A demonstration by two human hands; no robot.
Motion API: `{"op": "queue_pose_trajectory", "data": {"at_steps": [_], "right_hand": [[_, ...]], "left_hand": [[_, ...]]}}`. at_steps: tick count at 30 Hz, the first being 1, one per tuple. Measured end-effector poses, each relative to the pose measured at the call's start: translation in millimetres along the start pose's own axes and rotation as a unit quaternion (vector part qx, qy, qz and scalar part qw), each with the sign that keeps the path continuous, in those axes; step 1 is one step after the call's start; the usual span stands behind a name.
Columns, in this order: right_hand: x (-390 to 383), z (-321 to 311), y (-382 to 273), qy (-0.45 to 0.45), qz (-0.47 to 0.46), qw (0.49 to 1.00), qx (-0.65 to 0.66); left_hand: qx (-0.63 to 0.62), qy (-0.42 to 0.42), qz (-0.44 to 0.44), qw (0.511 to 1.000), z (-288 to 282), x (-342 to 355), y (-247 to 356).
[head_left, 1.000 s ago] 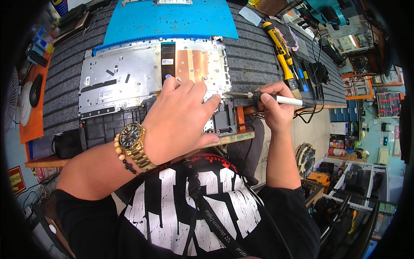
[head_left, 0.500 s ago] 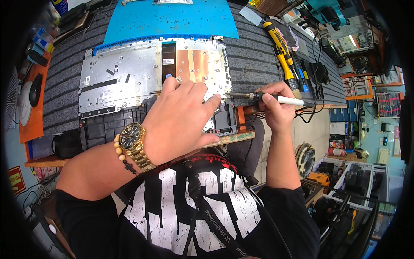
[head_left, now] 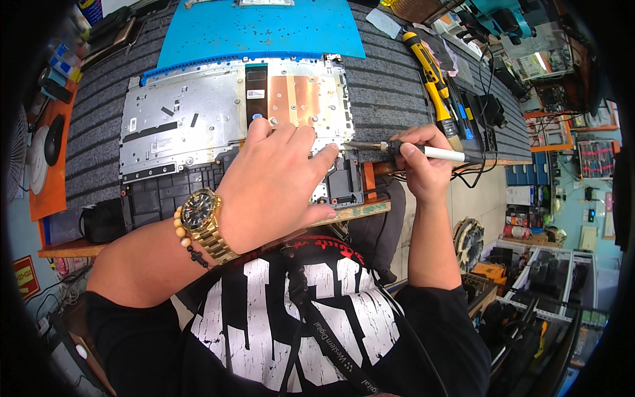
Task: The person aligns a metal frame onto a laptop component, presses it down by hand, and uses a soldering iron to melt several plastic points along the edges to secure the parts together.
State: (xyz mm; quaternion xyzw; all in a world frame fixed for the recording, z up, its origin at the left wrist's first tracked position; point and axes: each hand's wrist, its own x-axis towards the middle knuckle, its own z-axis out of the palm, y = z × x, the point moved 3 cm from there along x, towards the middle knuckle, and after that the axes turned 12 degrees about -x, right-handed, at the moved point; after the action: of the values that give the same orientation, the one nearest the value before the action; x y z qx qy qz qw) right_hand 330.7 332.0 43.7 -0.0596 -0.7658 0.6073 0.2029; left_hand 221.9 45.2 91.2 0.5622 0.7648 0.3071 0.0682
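A laptop's inner casing (head_left: pixel 192 102) lies on the bench, with a silvery metal plate, a copper-coloured sheet (head_left: pixel 316 96) and black plastic along its near side. My left hand (head_left: pixel 271 175) rests palm down over the near middle of it, fingers apart, its index fingertip pressing near the right edge. My right hand (head_left: pixel 426 165) grips a soldering iron (head_left: pixel 444 154) with a white and black handle. Its metal shaft points left, and the tip meets or nearly meets the casing's right edge beside that fingertip; exact contact is too small to tell.
Behind the casing lies a blue mat (head_left: pixel 264 30) on the ribbed grey bench cover (head_left: pixel 377 79). To the right are a yellow-and-black screwdriver (head_left: pixel 426 63), a brush (head_left: pixel 446 122) and black cables (head_left: pixel 473 175). An orange board (head_left: pixel 53 159) with a white disc stands at left.
Hardly anything differs. The casing seems to sit a touch further left, and the soldering iron in my right hand has moved very slightly left. My left hand stays in place.
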Motion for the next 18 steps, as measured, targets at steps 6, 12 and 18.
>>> {"op": "queue_pose_trajectory", "data": {"at_steps": [6,12,18], "right_hand": [[-7.0,1.7,-2.6,0.016,0.012,1.000,0.004],[-5.6,2.3,-2.0,0.015,0.004,1.000,0.008],[0.0,1.3,-0.4,0.017,0.000,1.000,0.013]], "left_hand": [[-0.006,-0.007,-0.004,1.000,0.4,-3.1,2.8],[-0.004,0.000,0.002,1.000,0.4,-3.2,2.6],[-0.004,0.007,0.005,1.000,0.3,-0.2,-0.7]]}}
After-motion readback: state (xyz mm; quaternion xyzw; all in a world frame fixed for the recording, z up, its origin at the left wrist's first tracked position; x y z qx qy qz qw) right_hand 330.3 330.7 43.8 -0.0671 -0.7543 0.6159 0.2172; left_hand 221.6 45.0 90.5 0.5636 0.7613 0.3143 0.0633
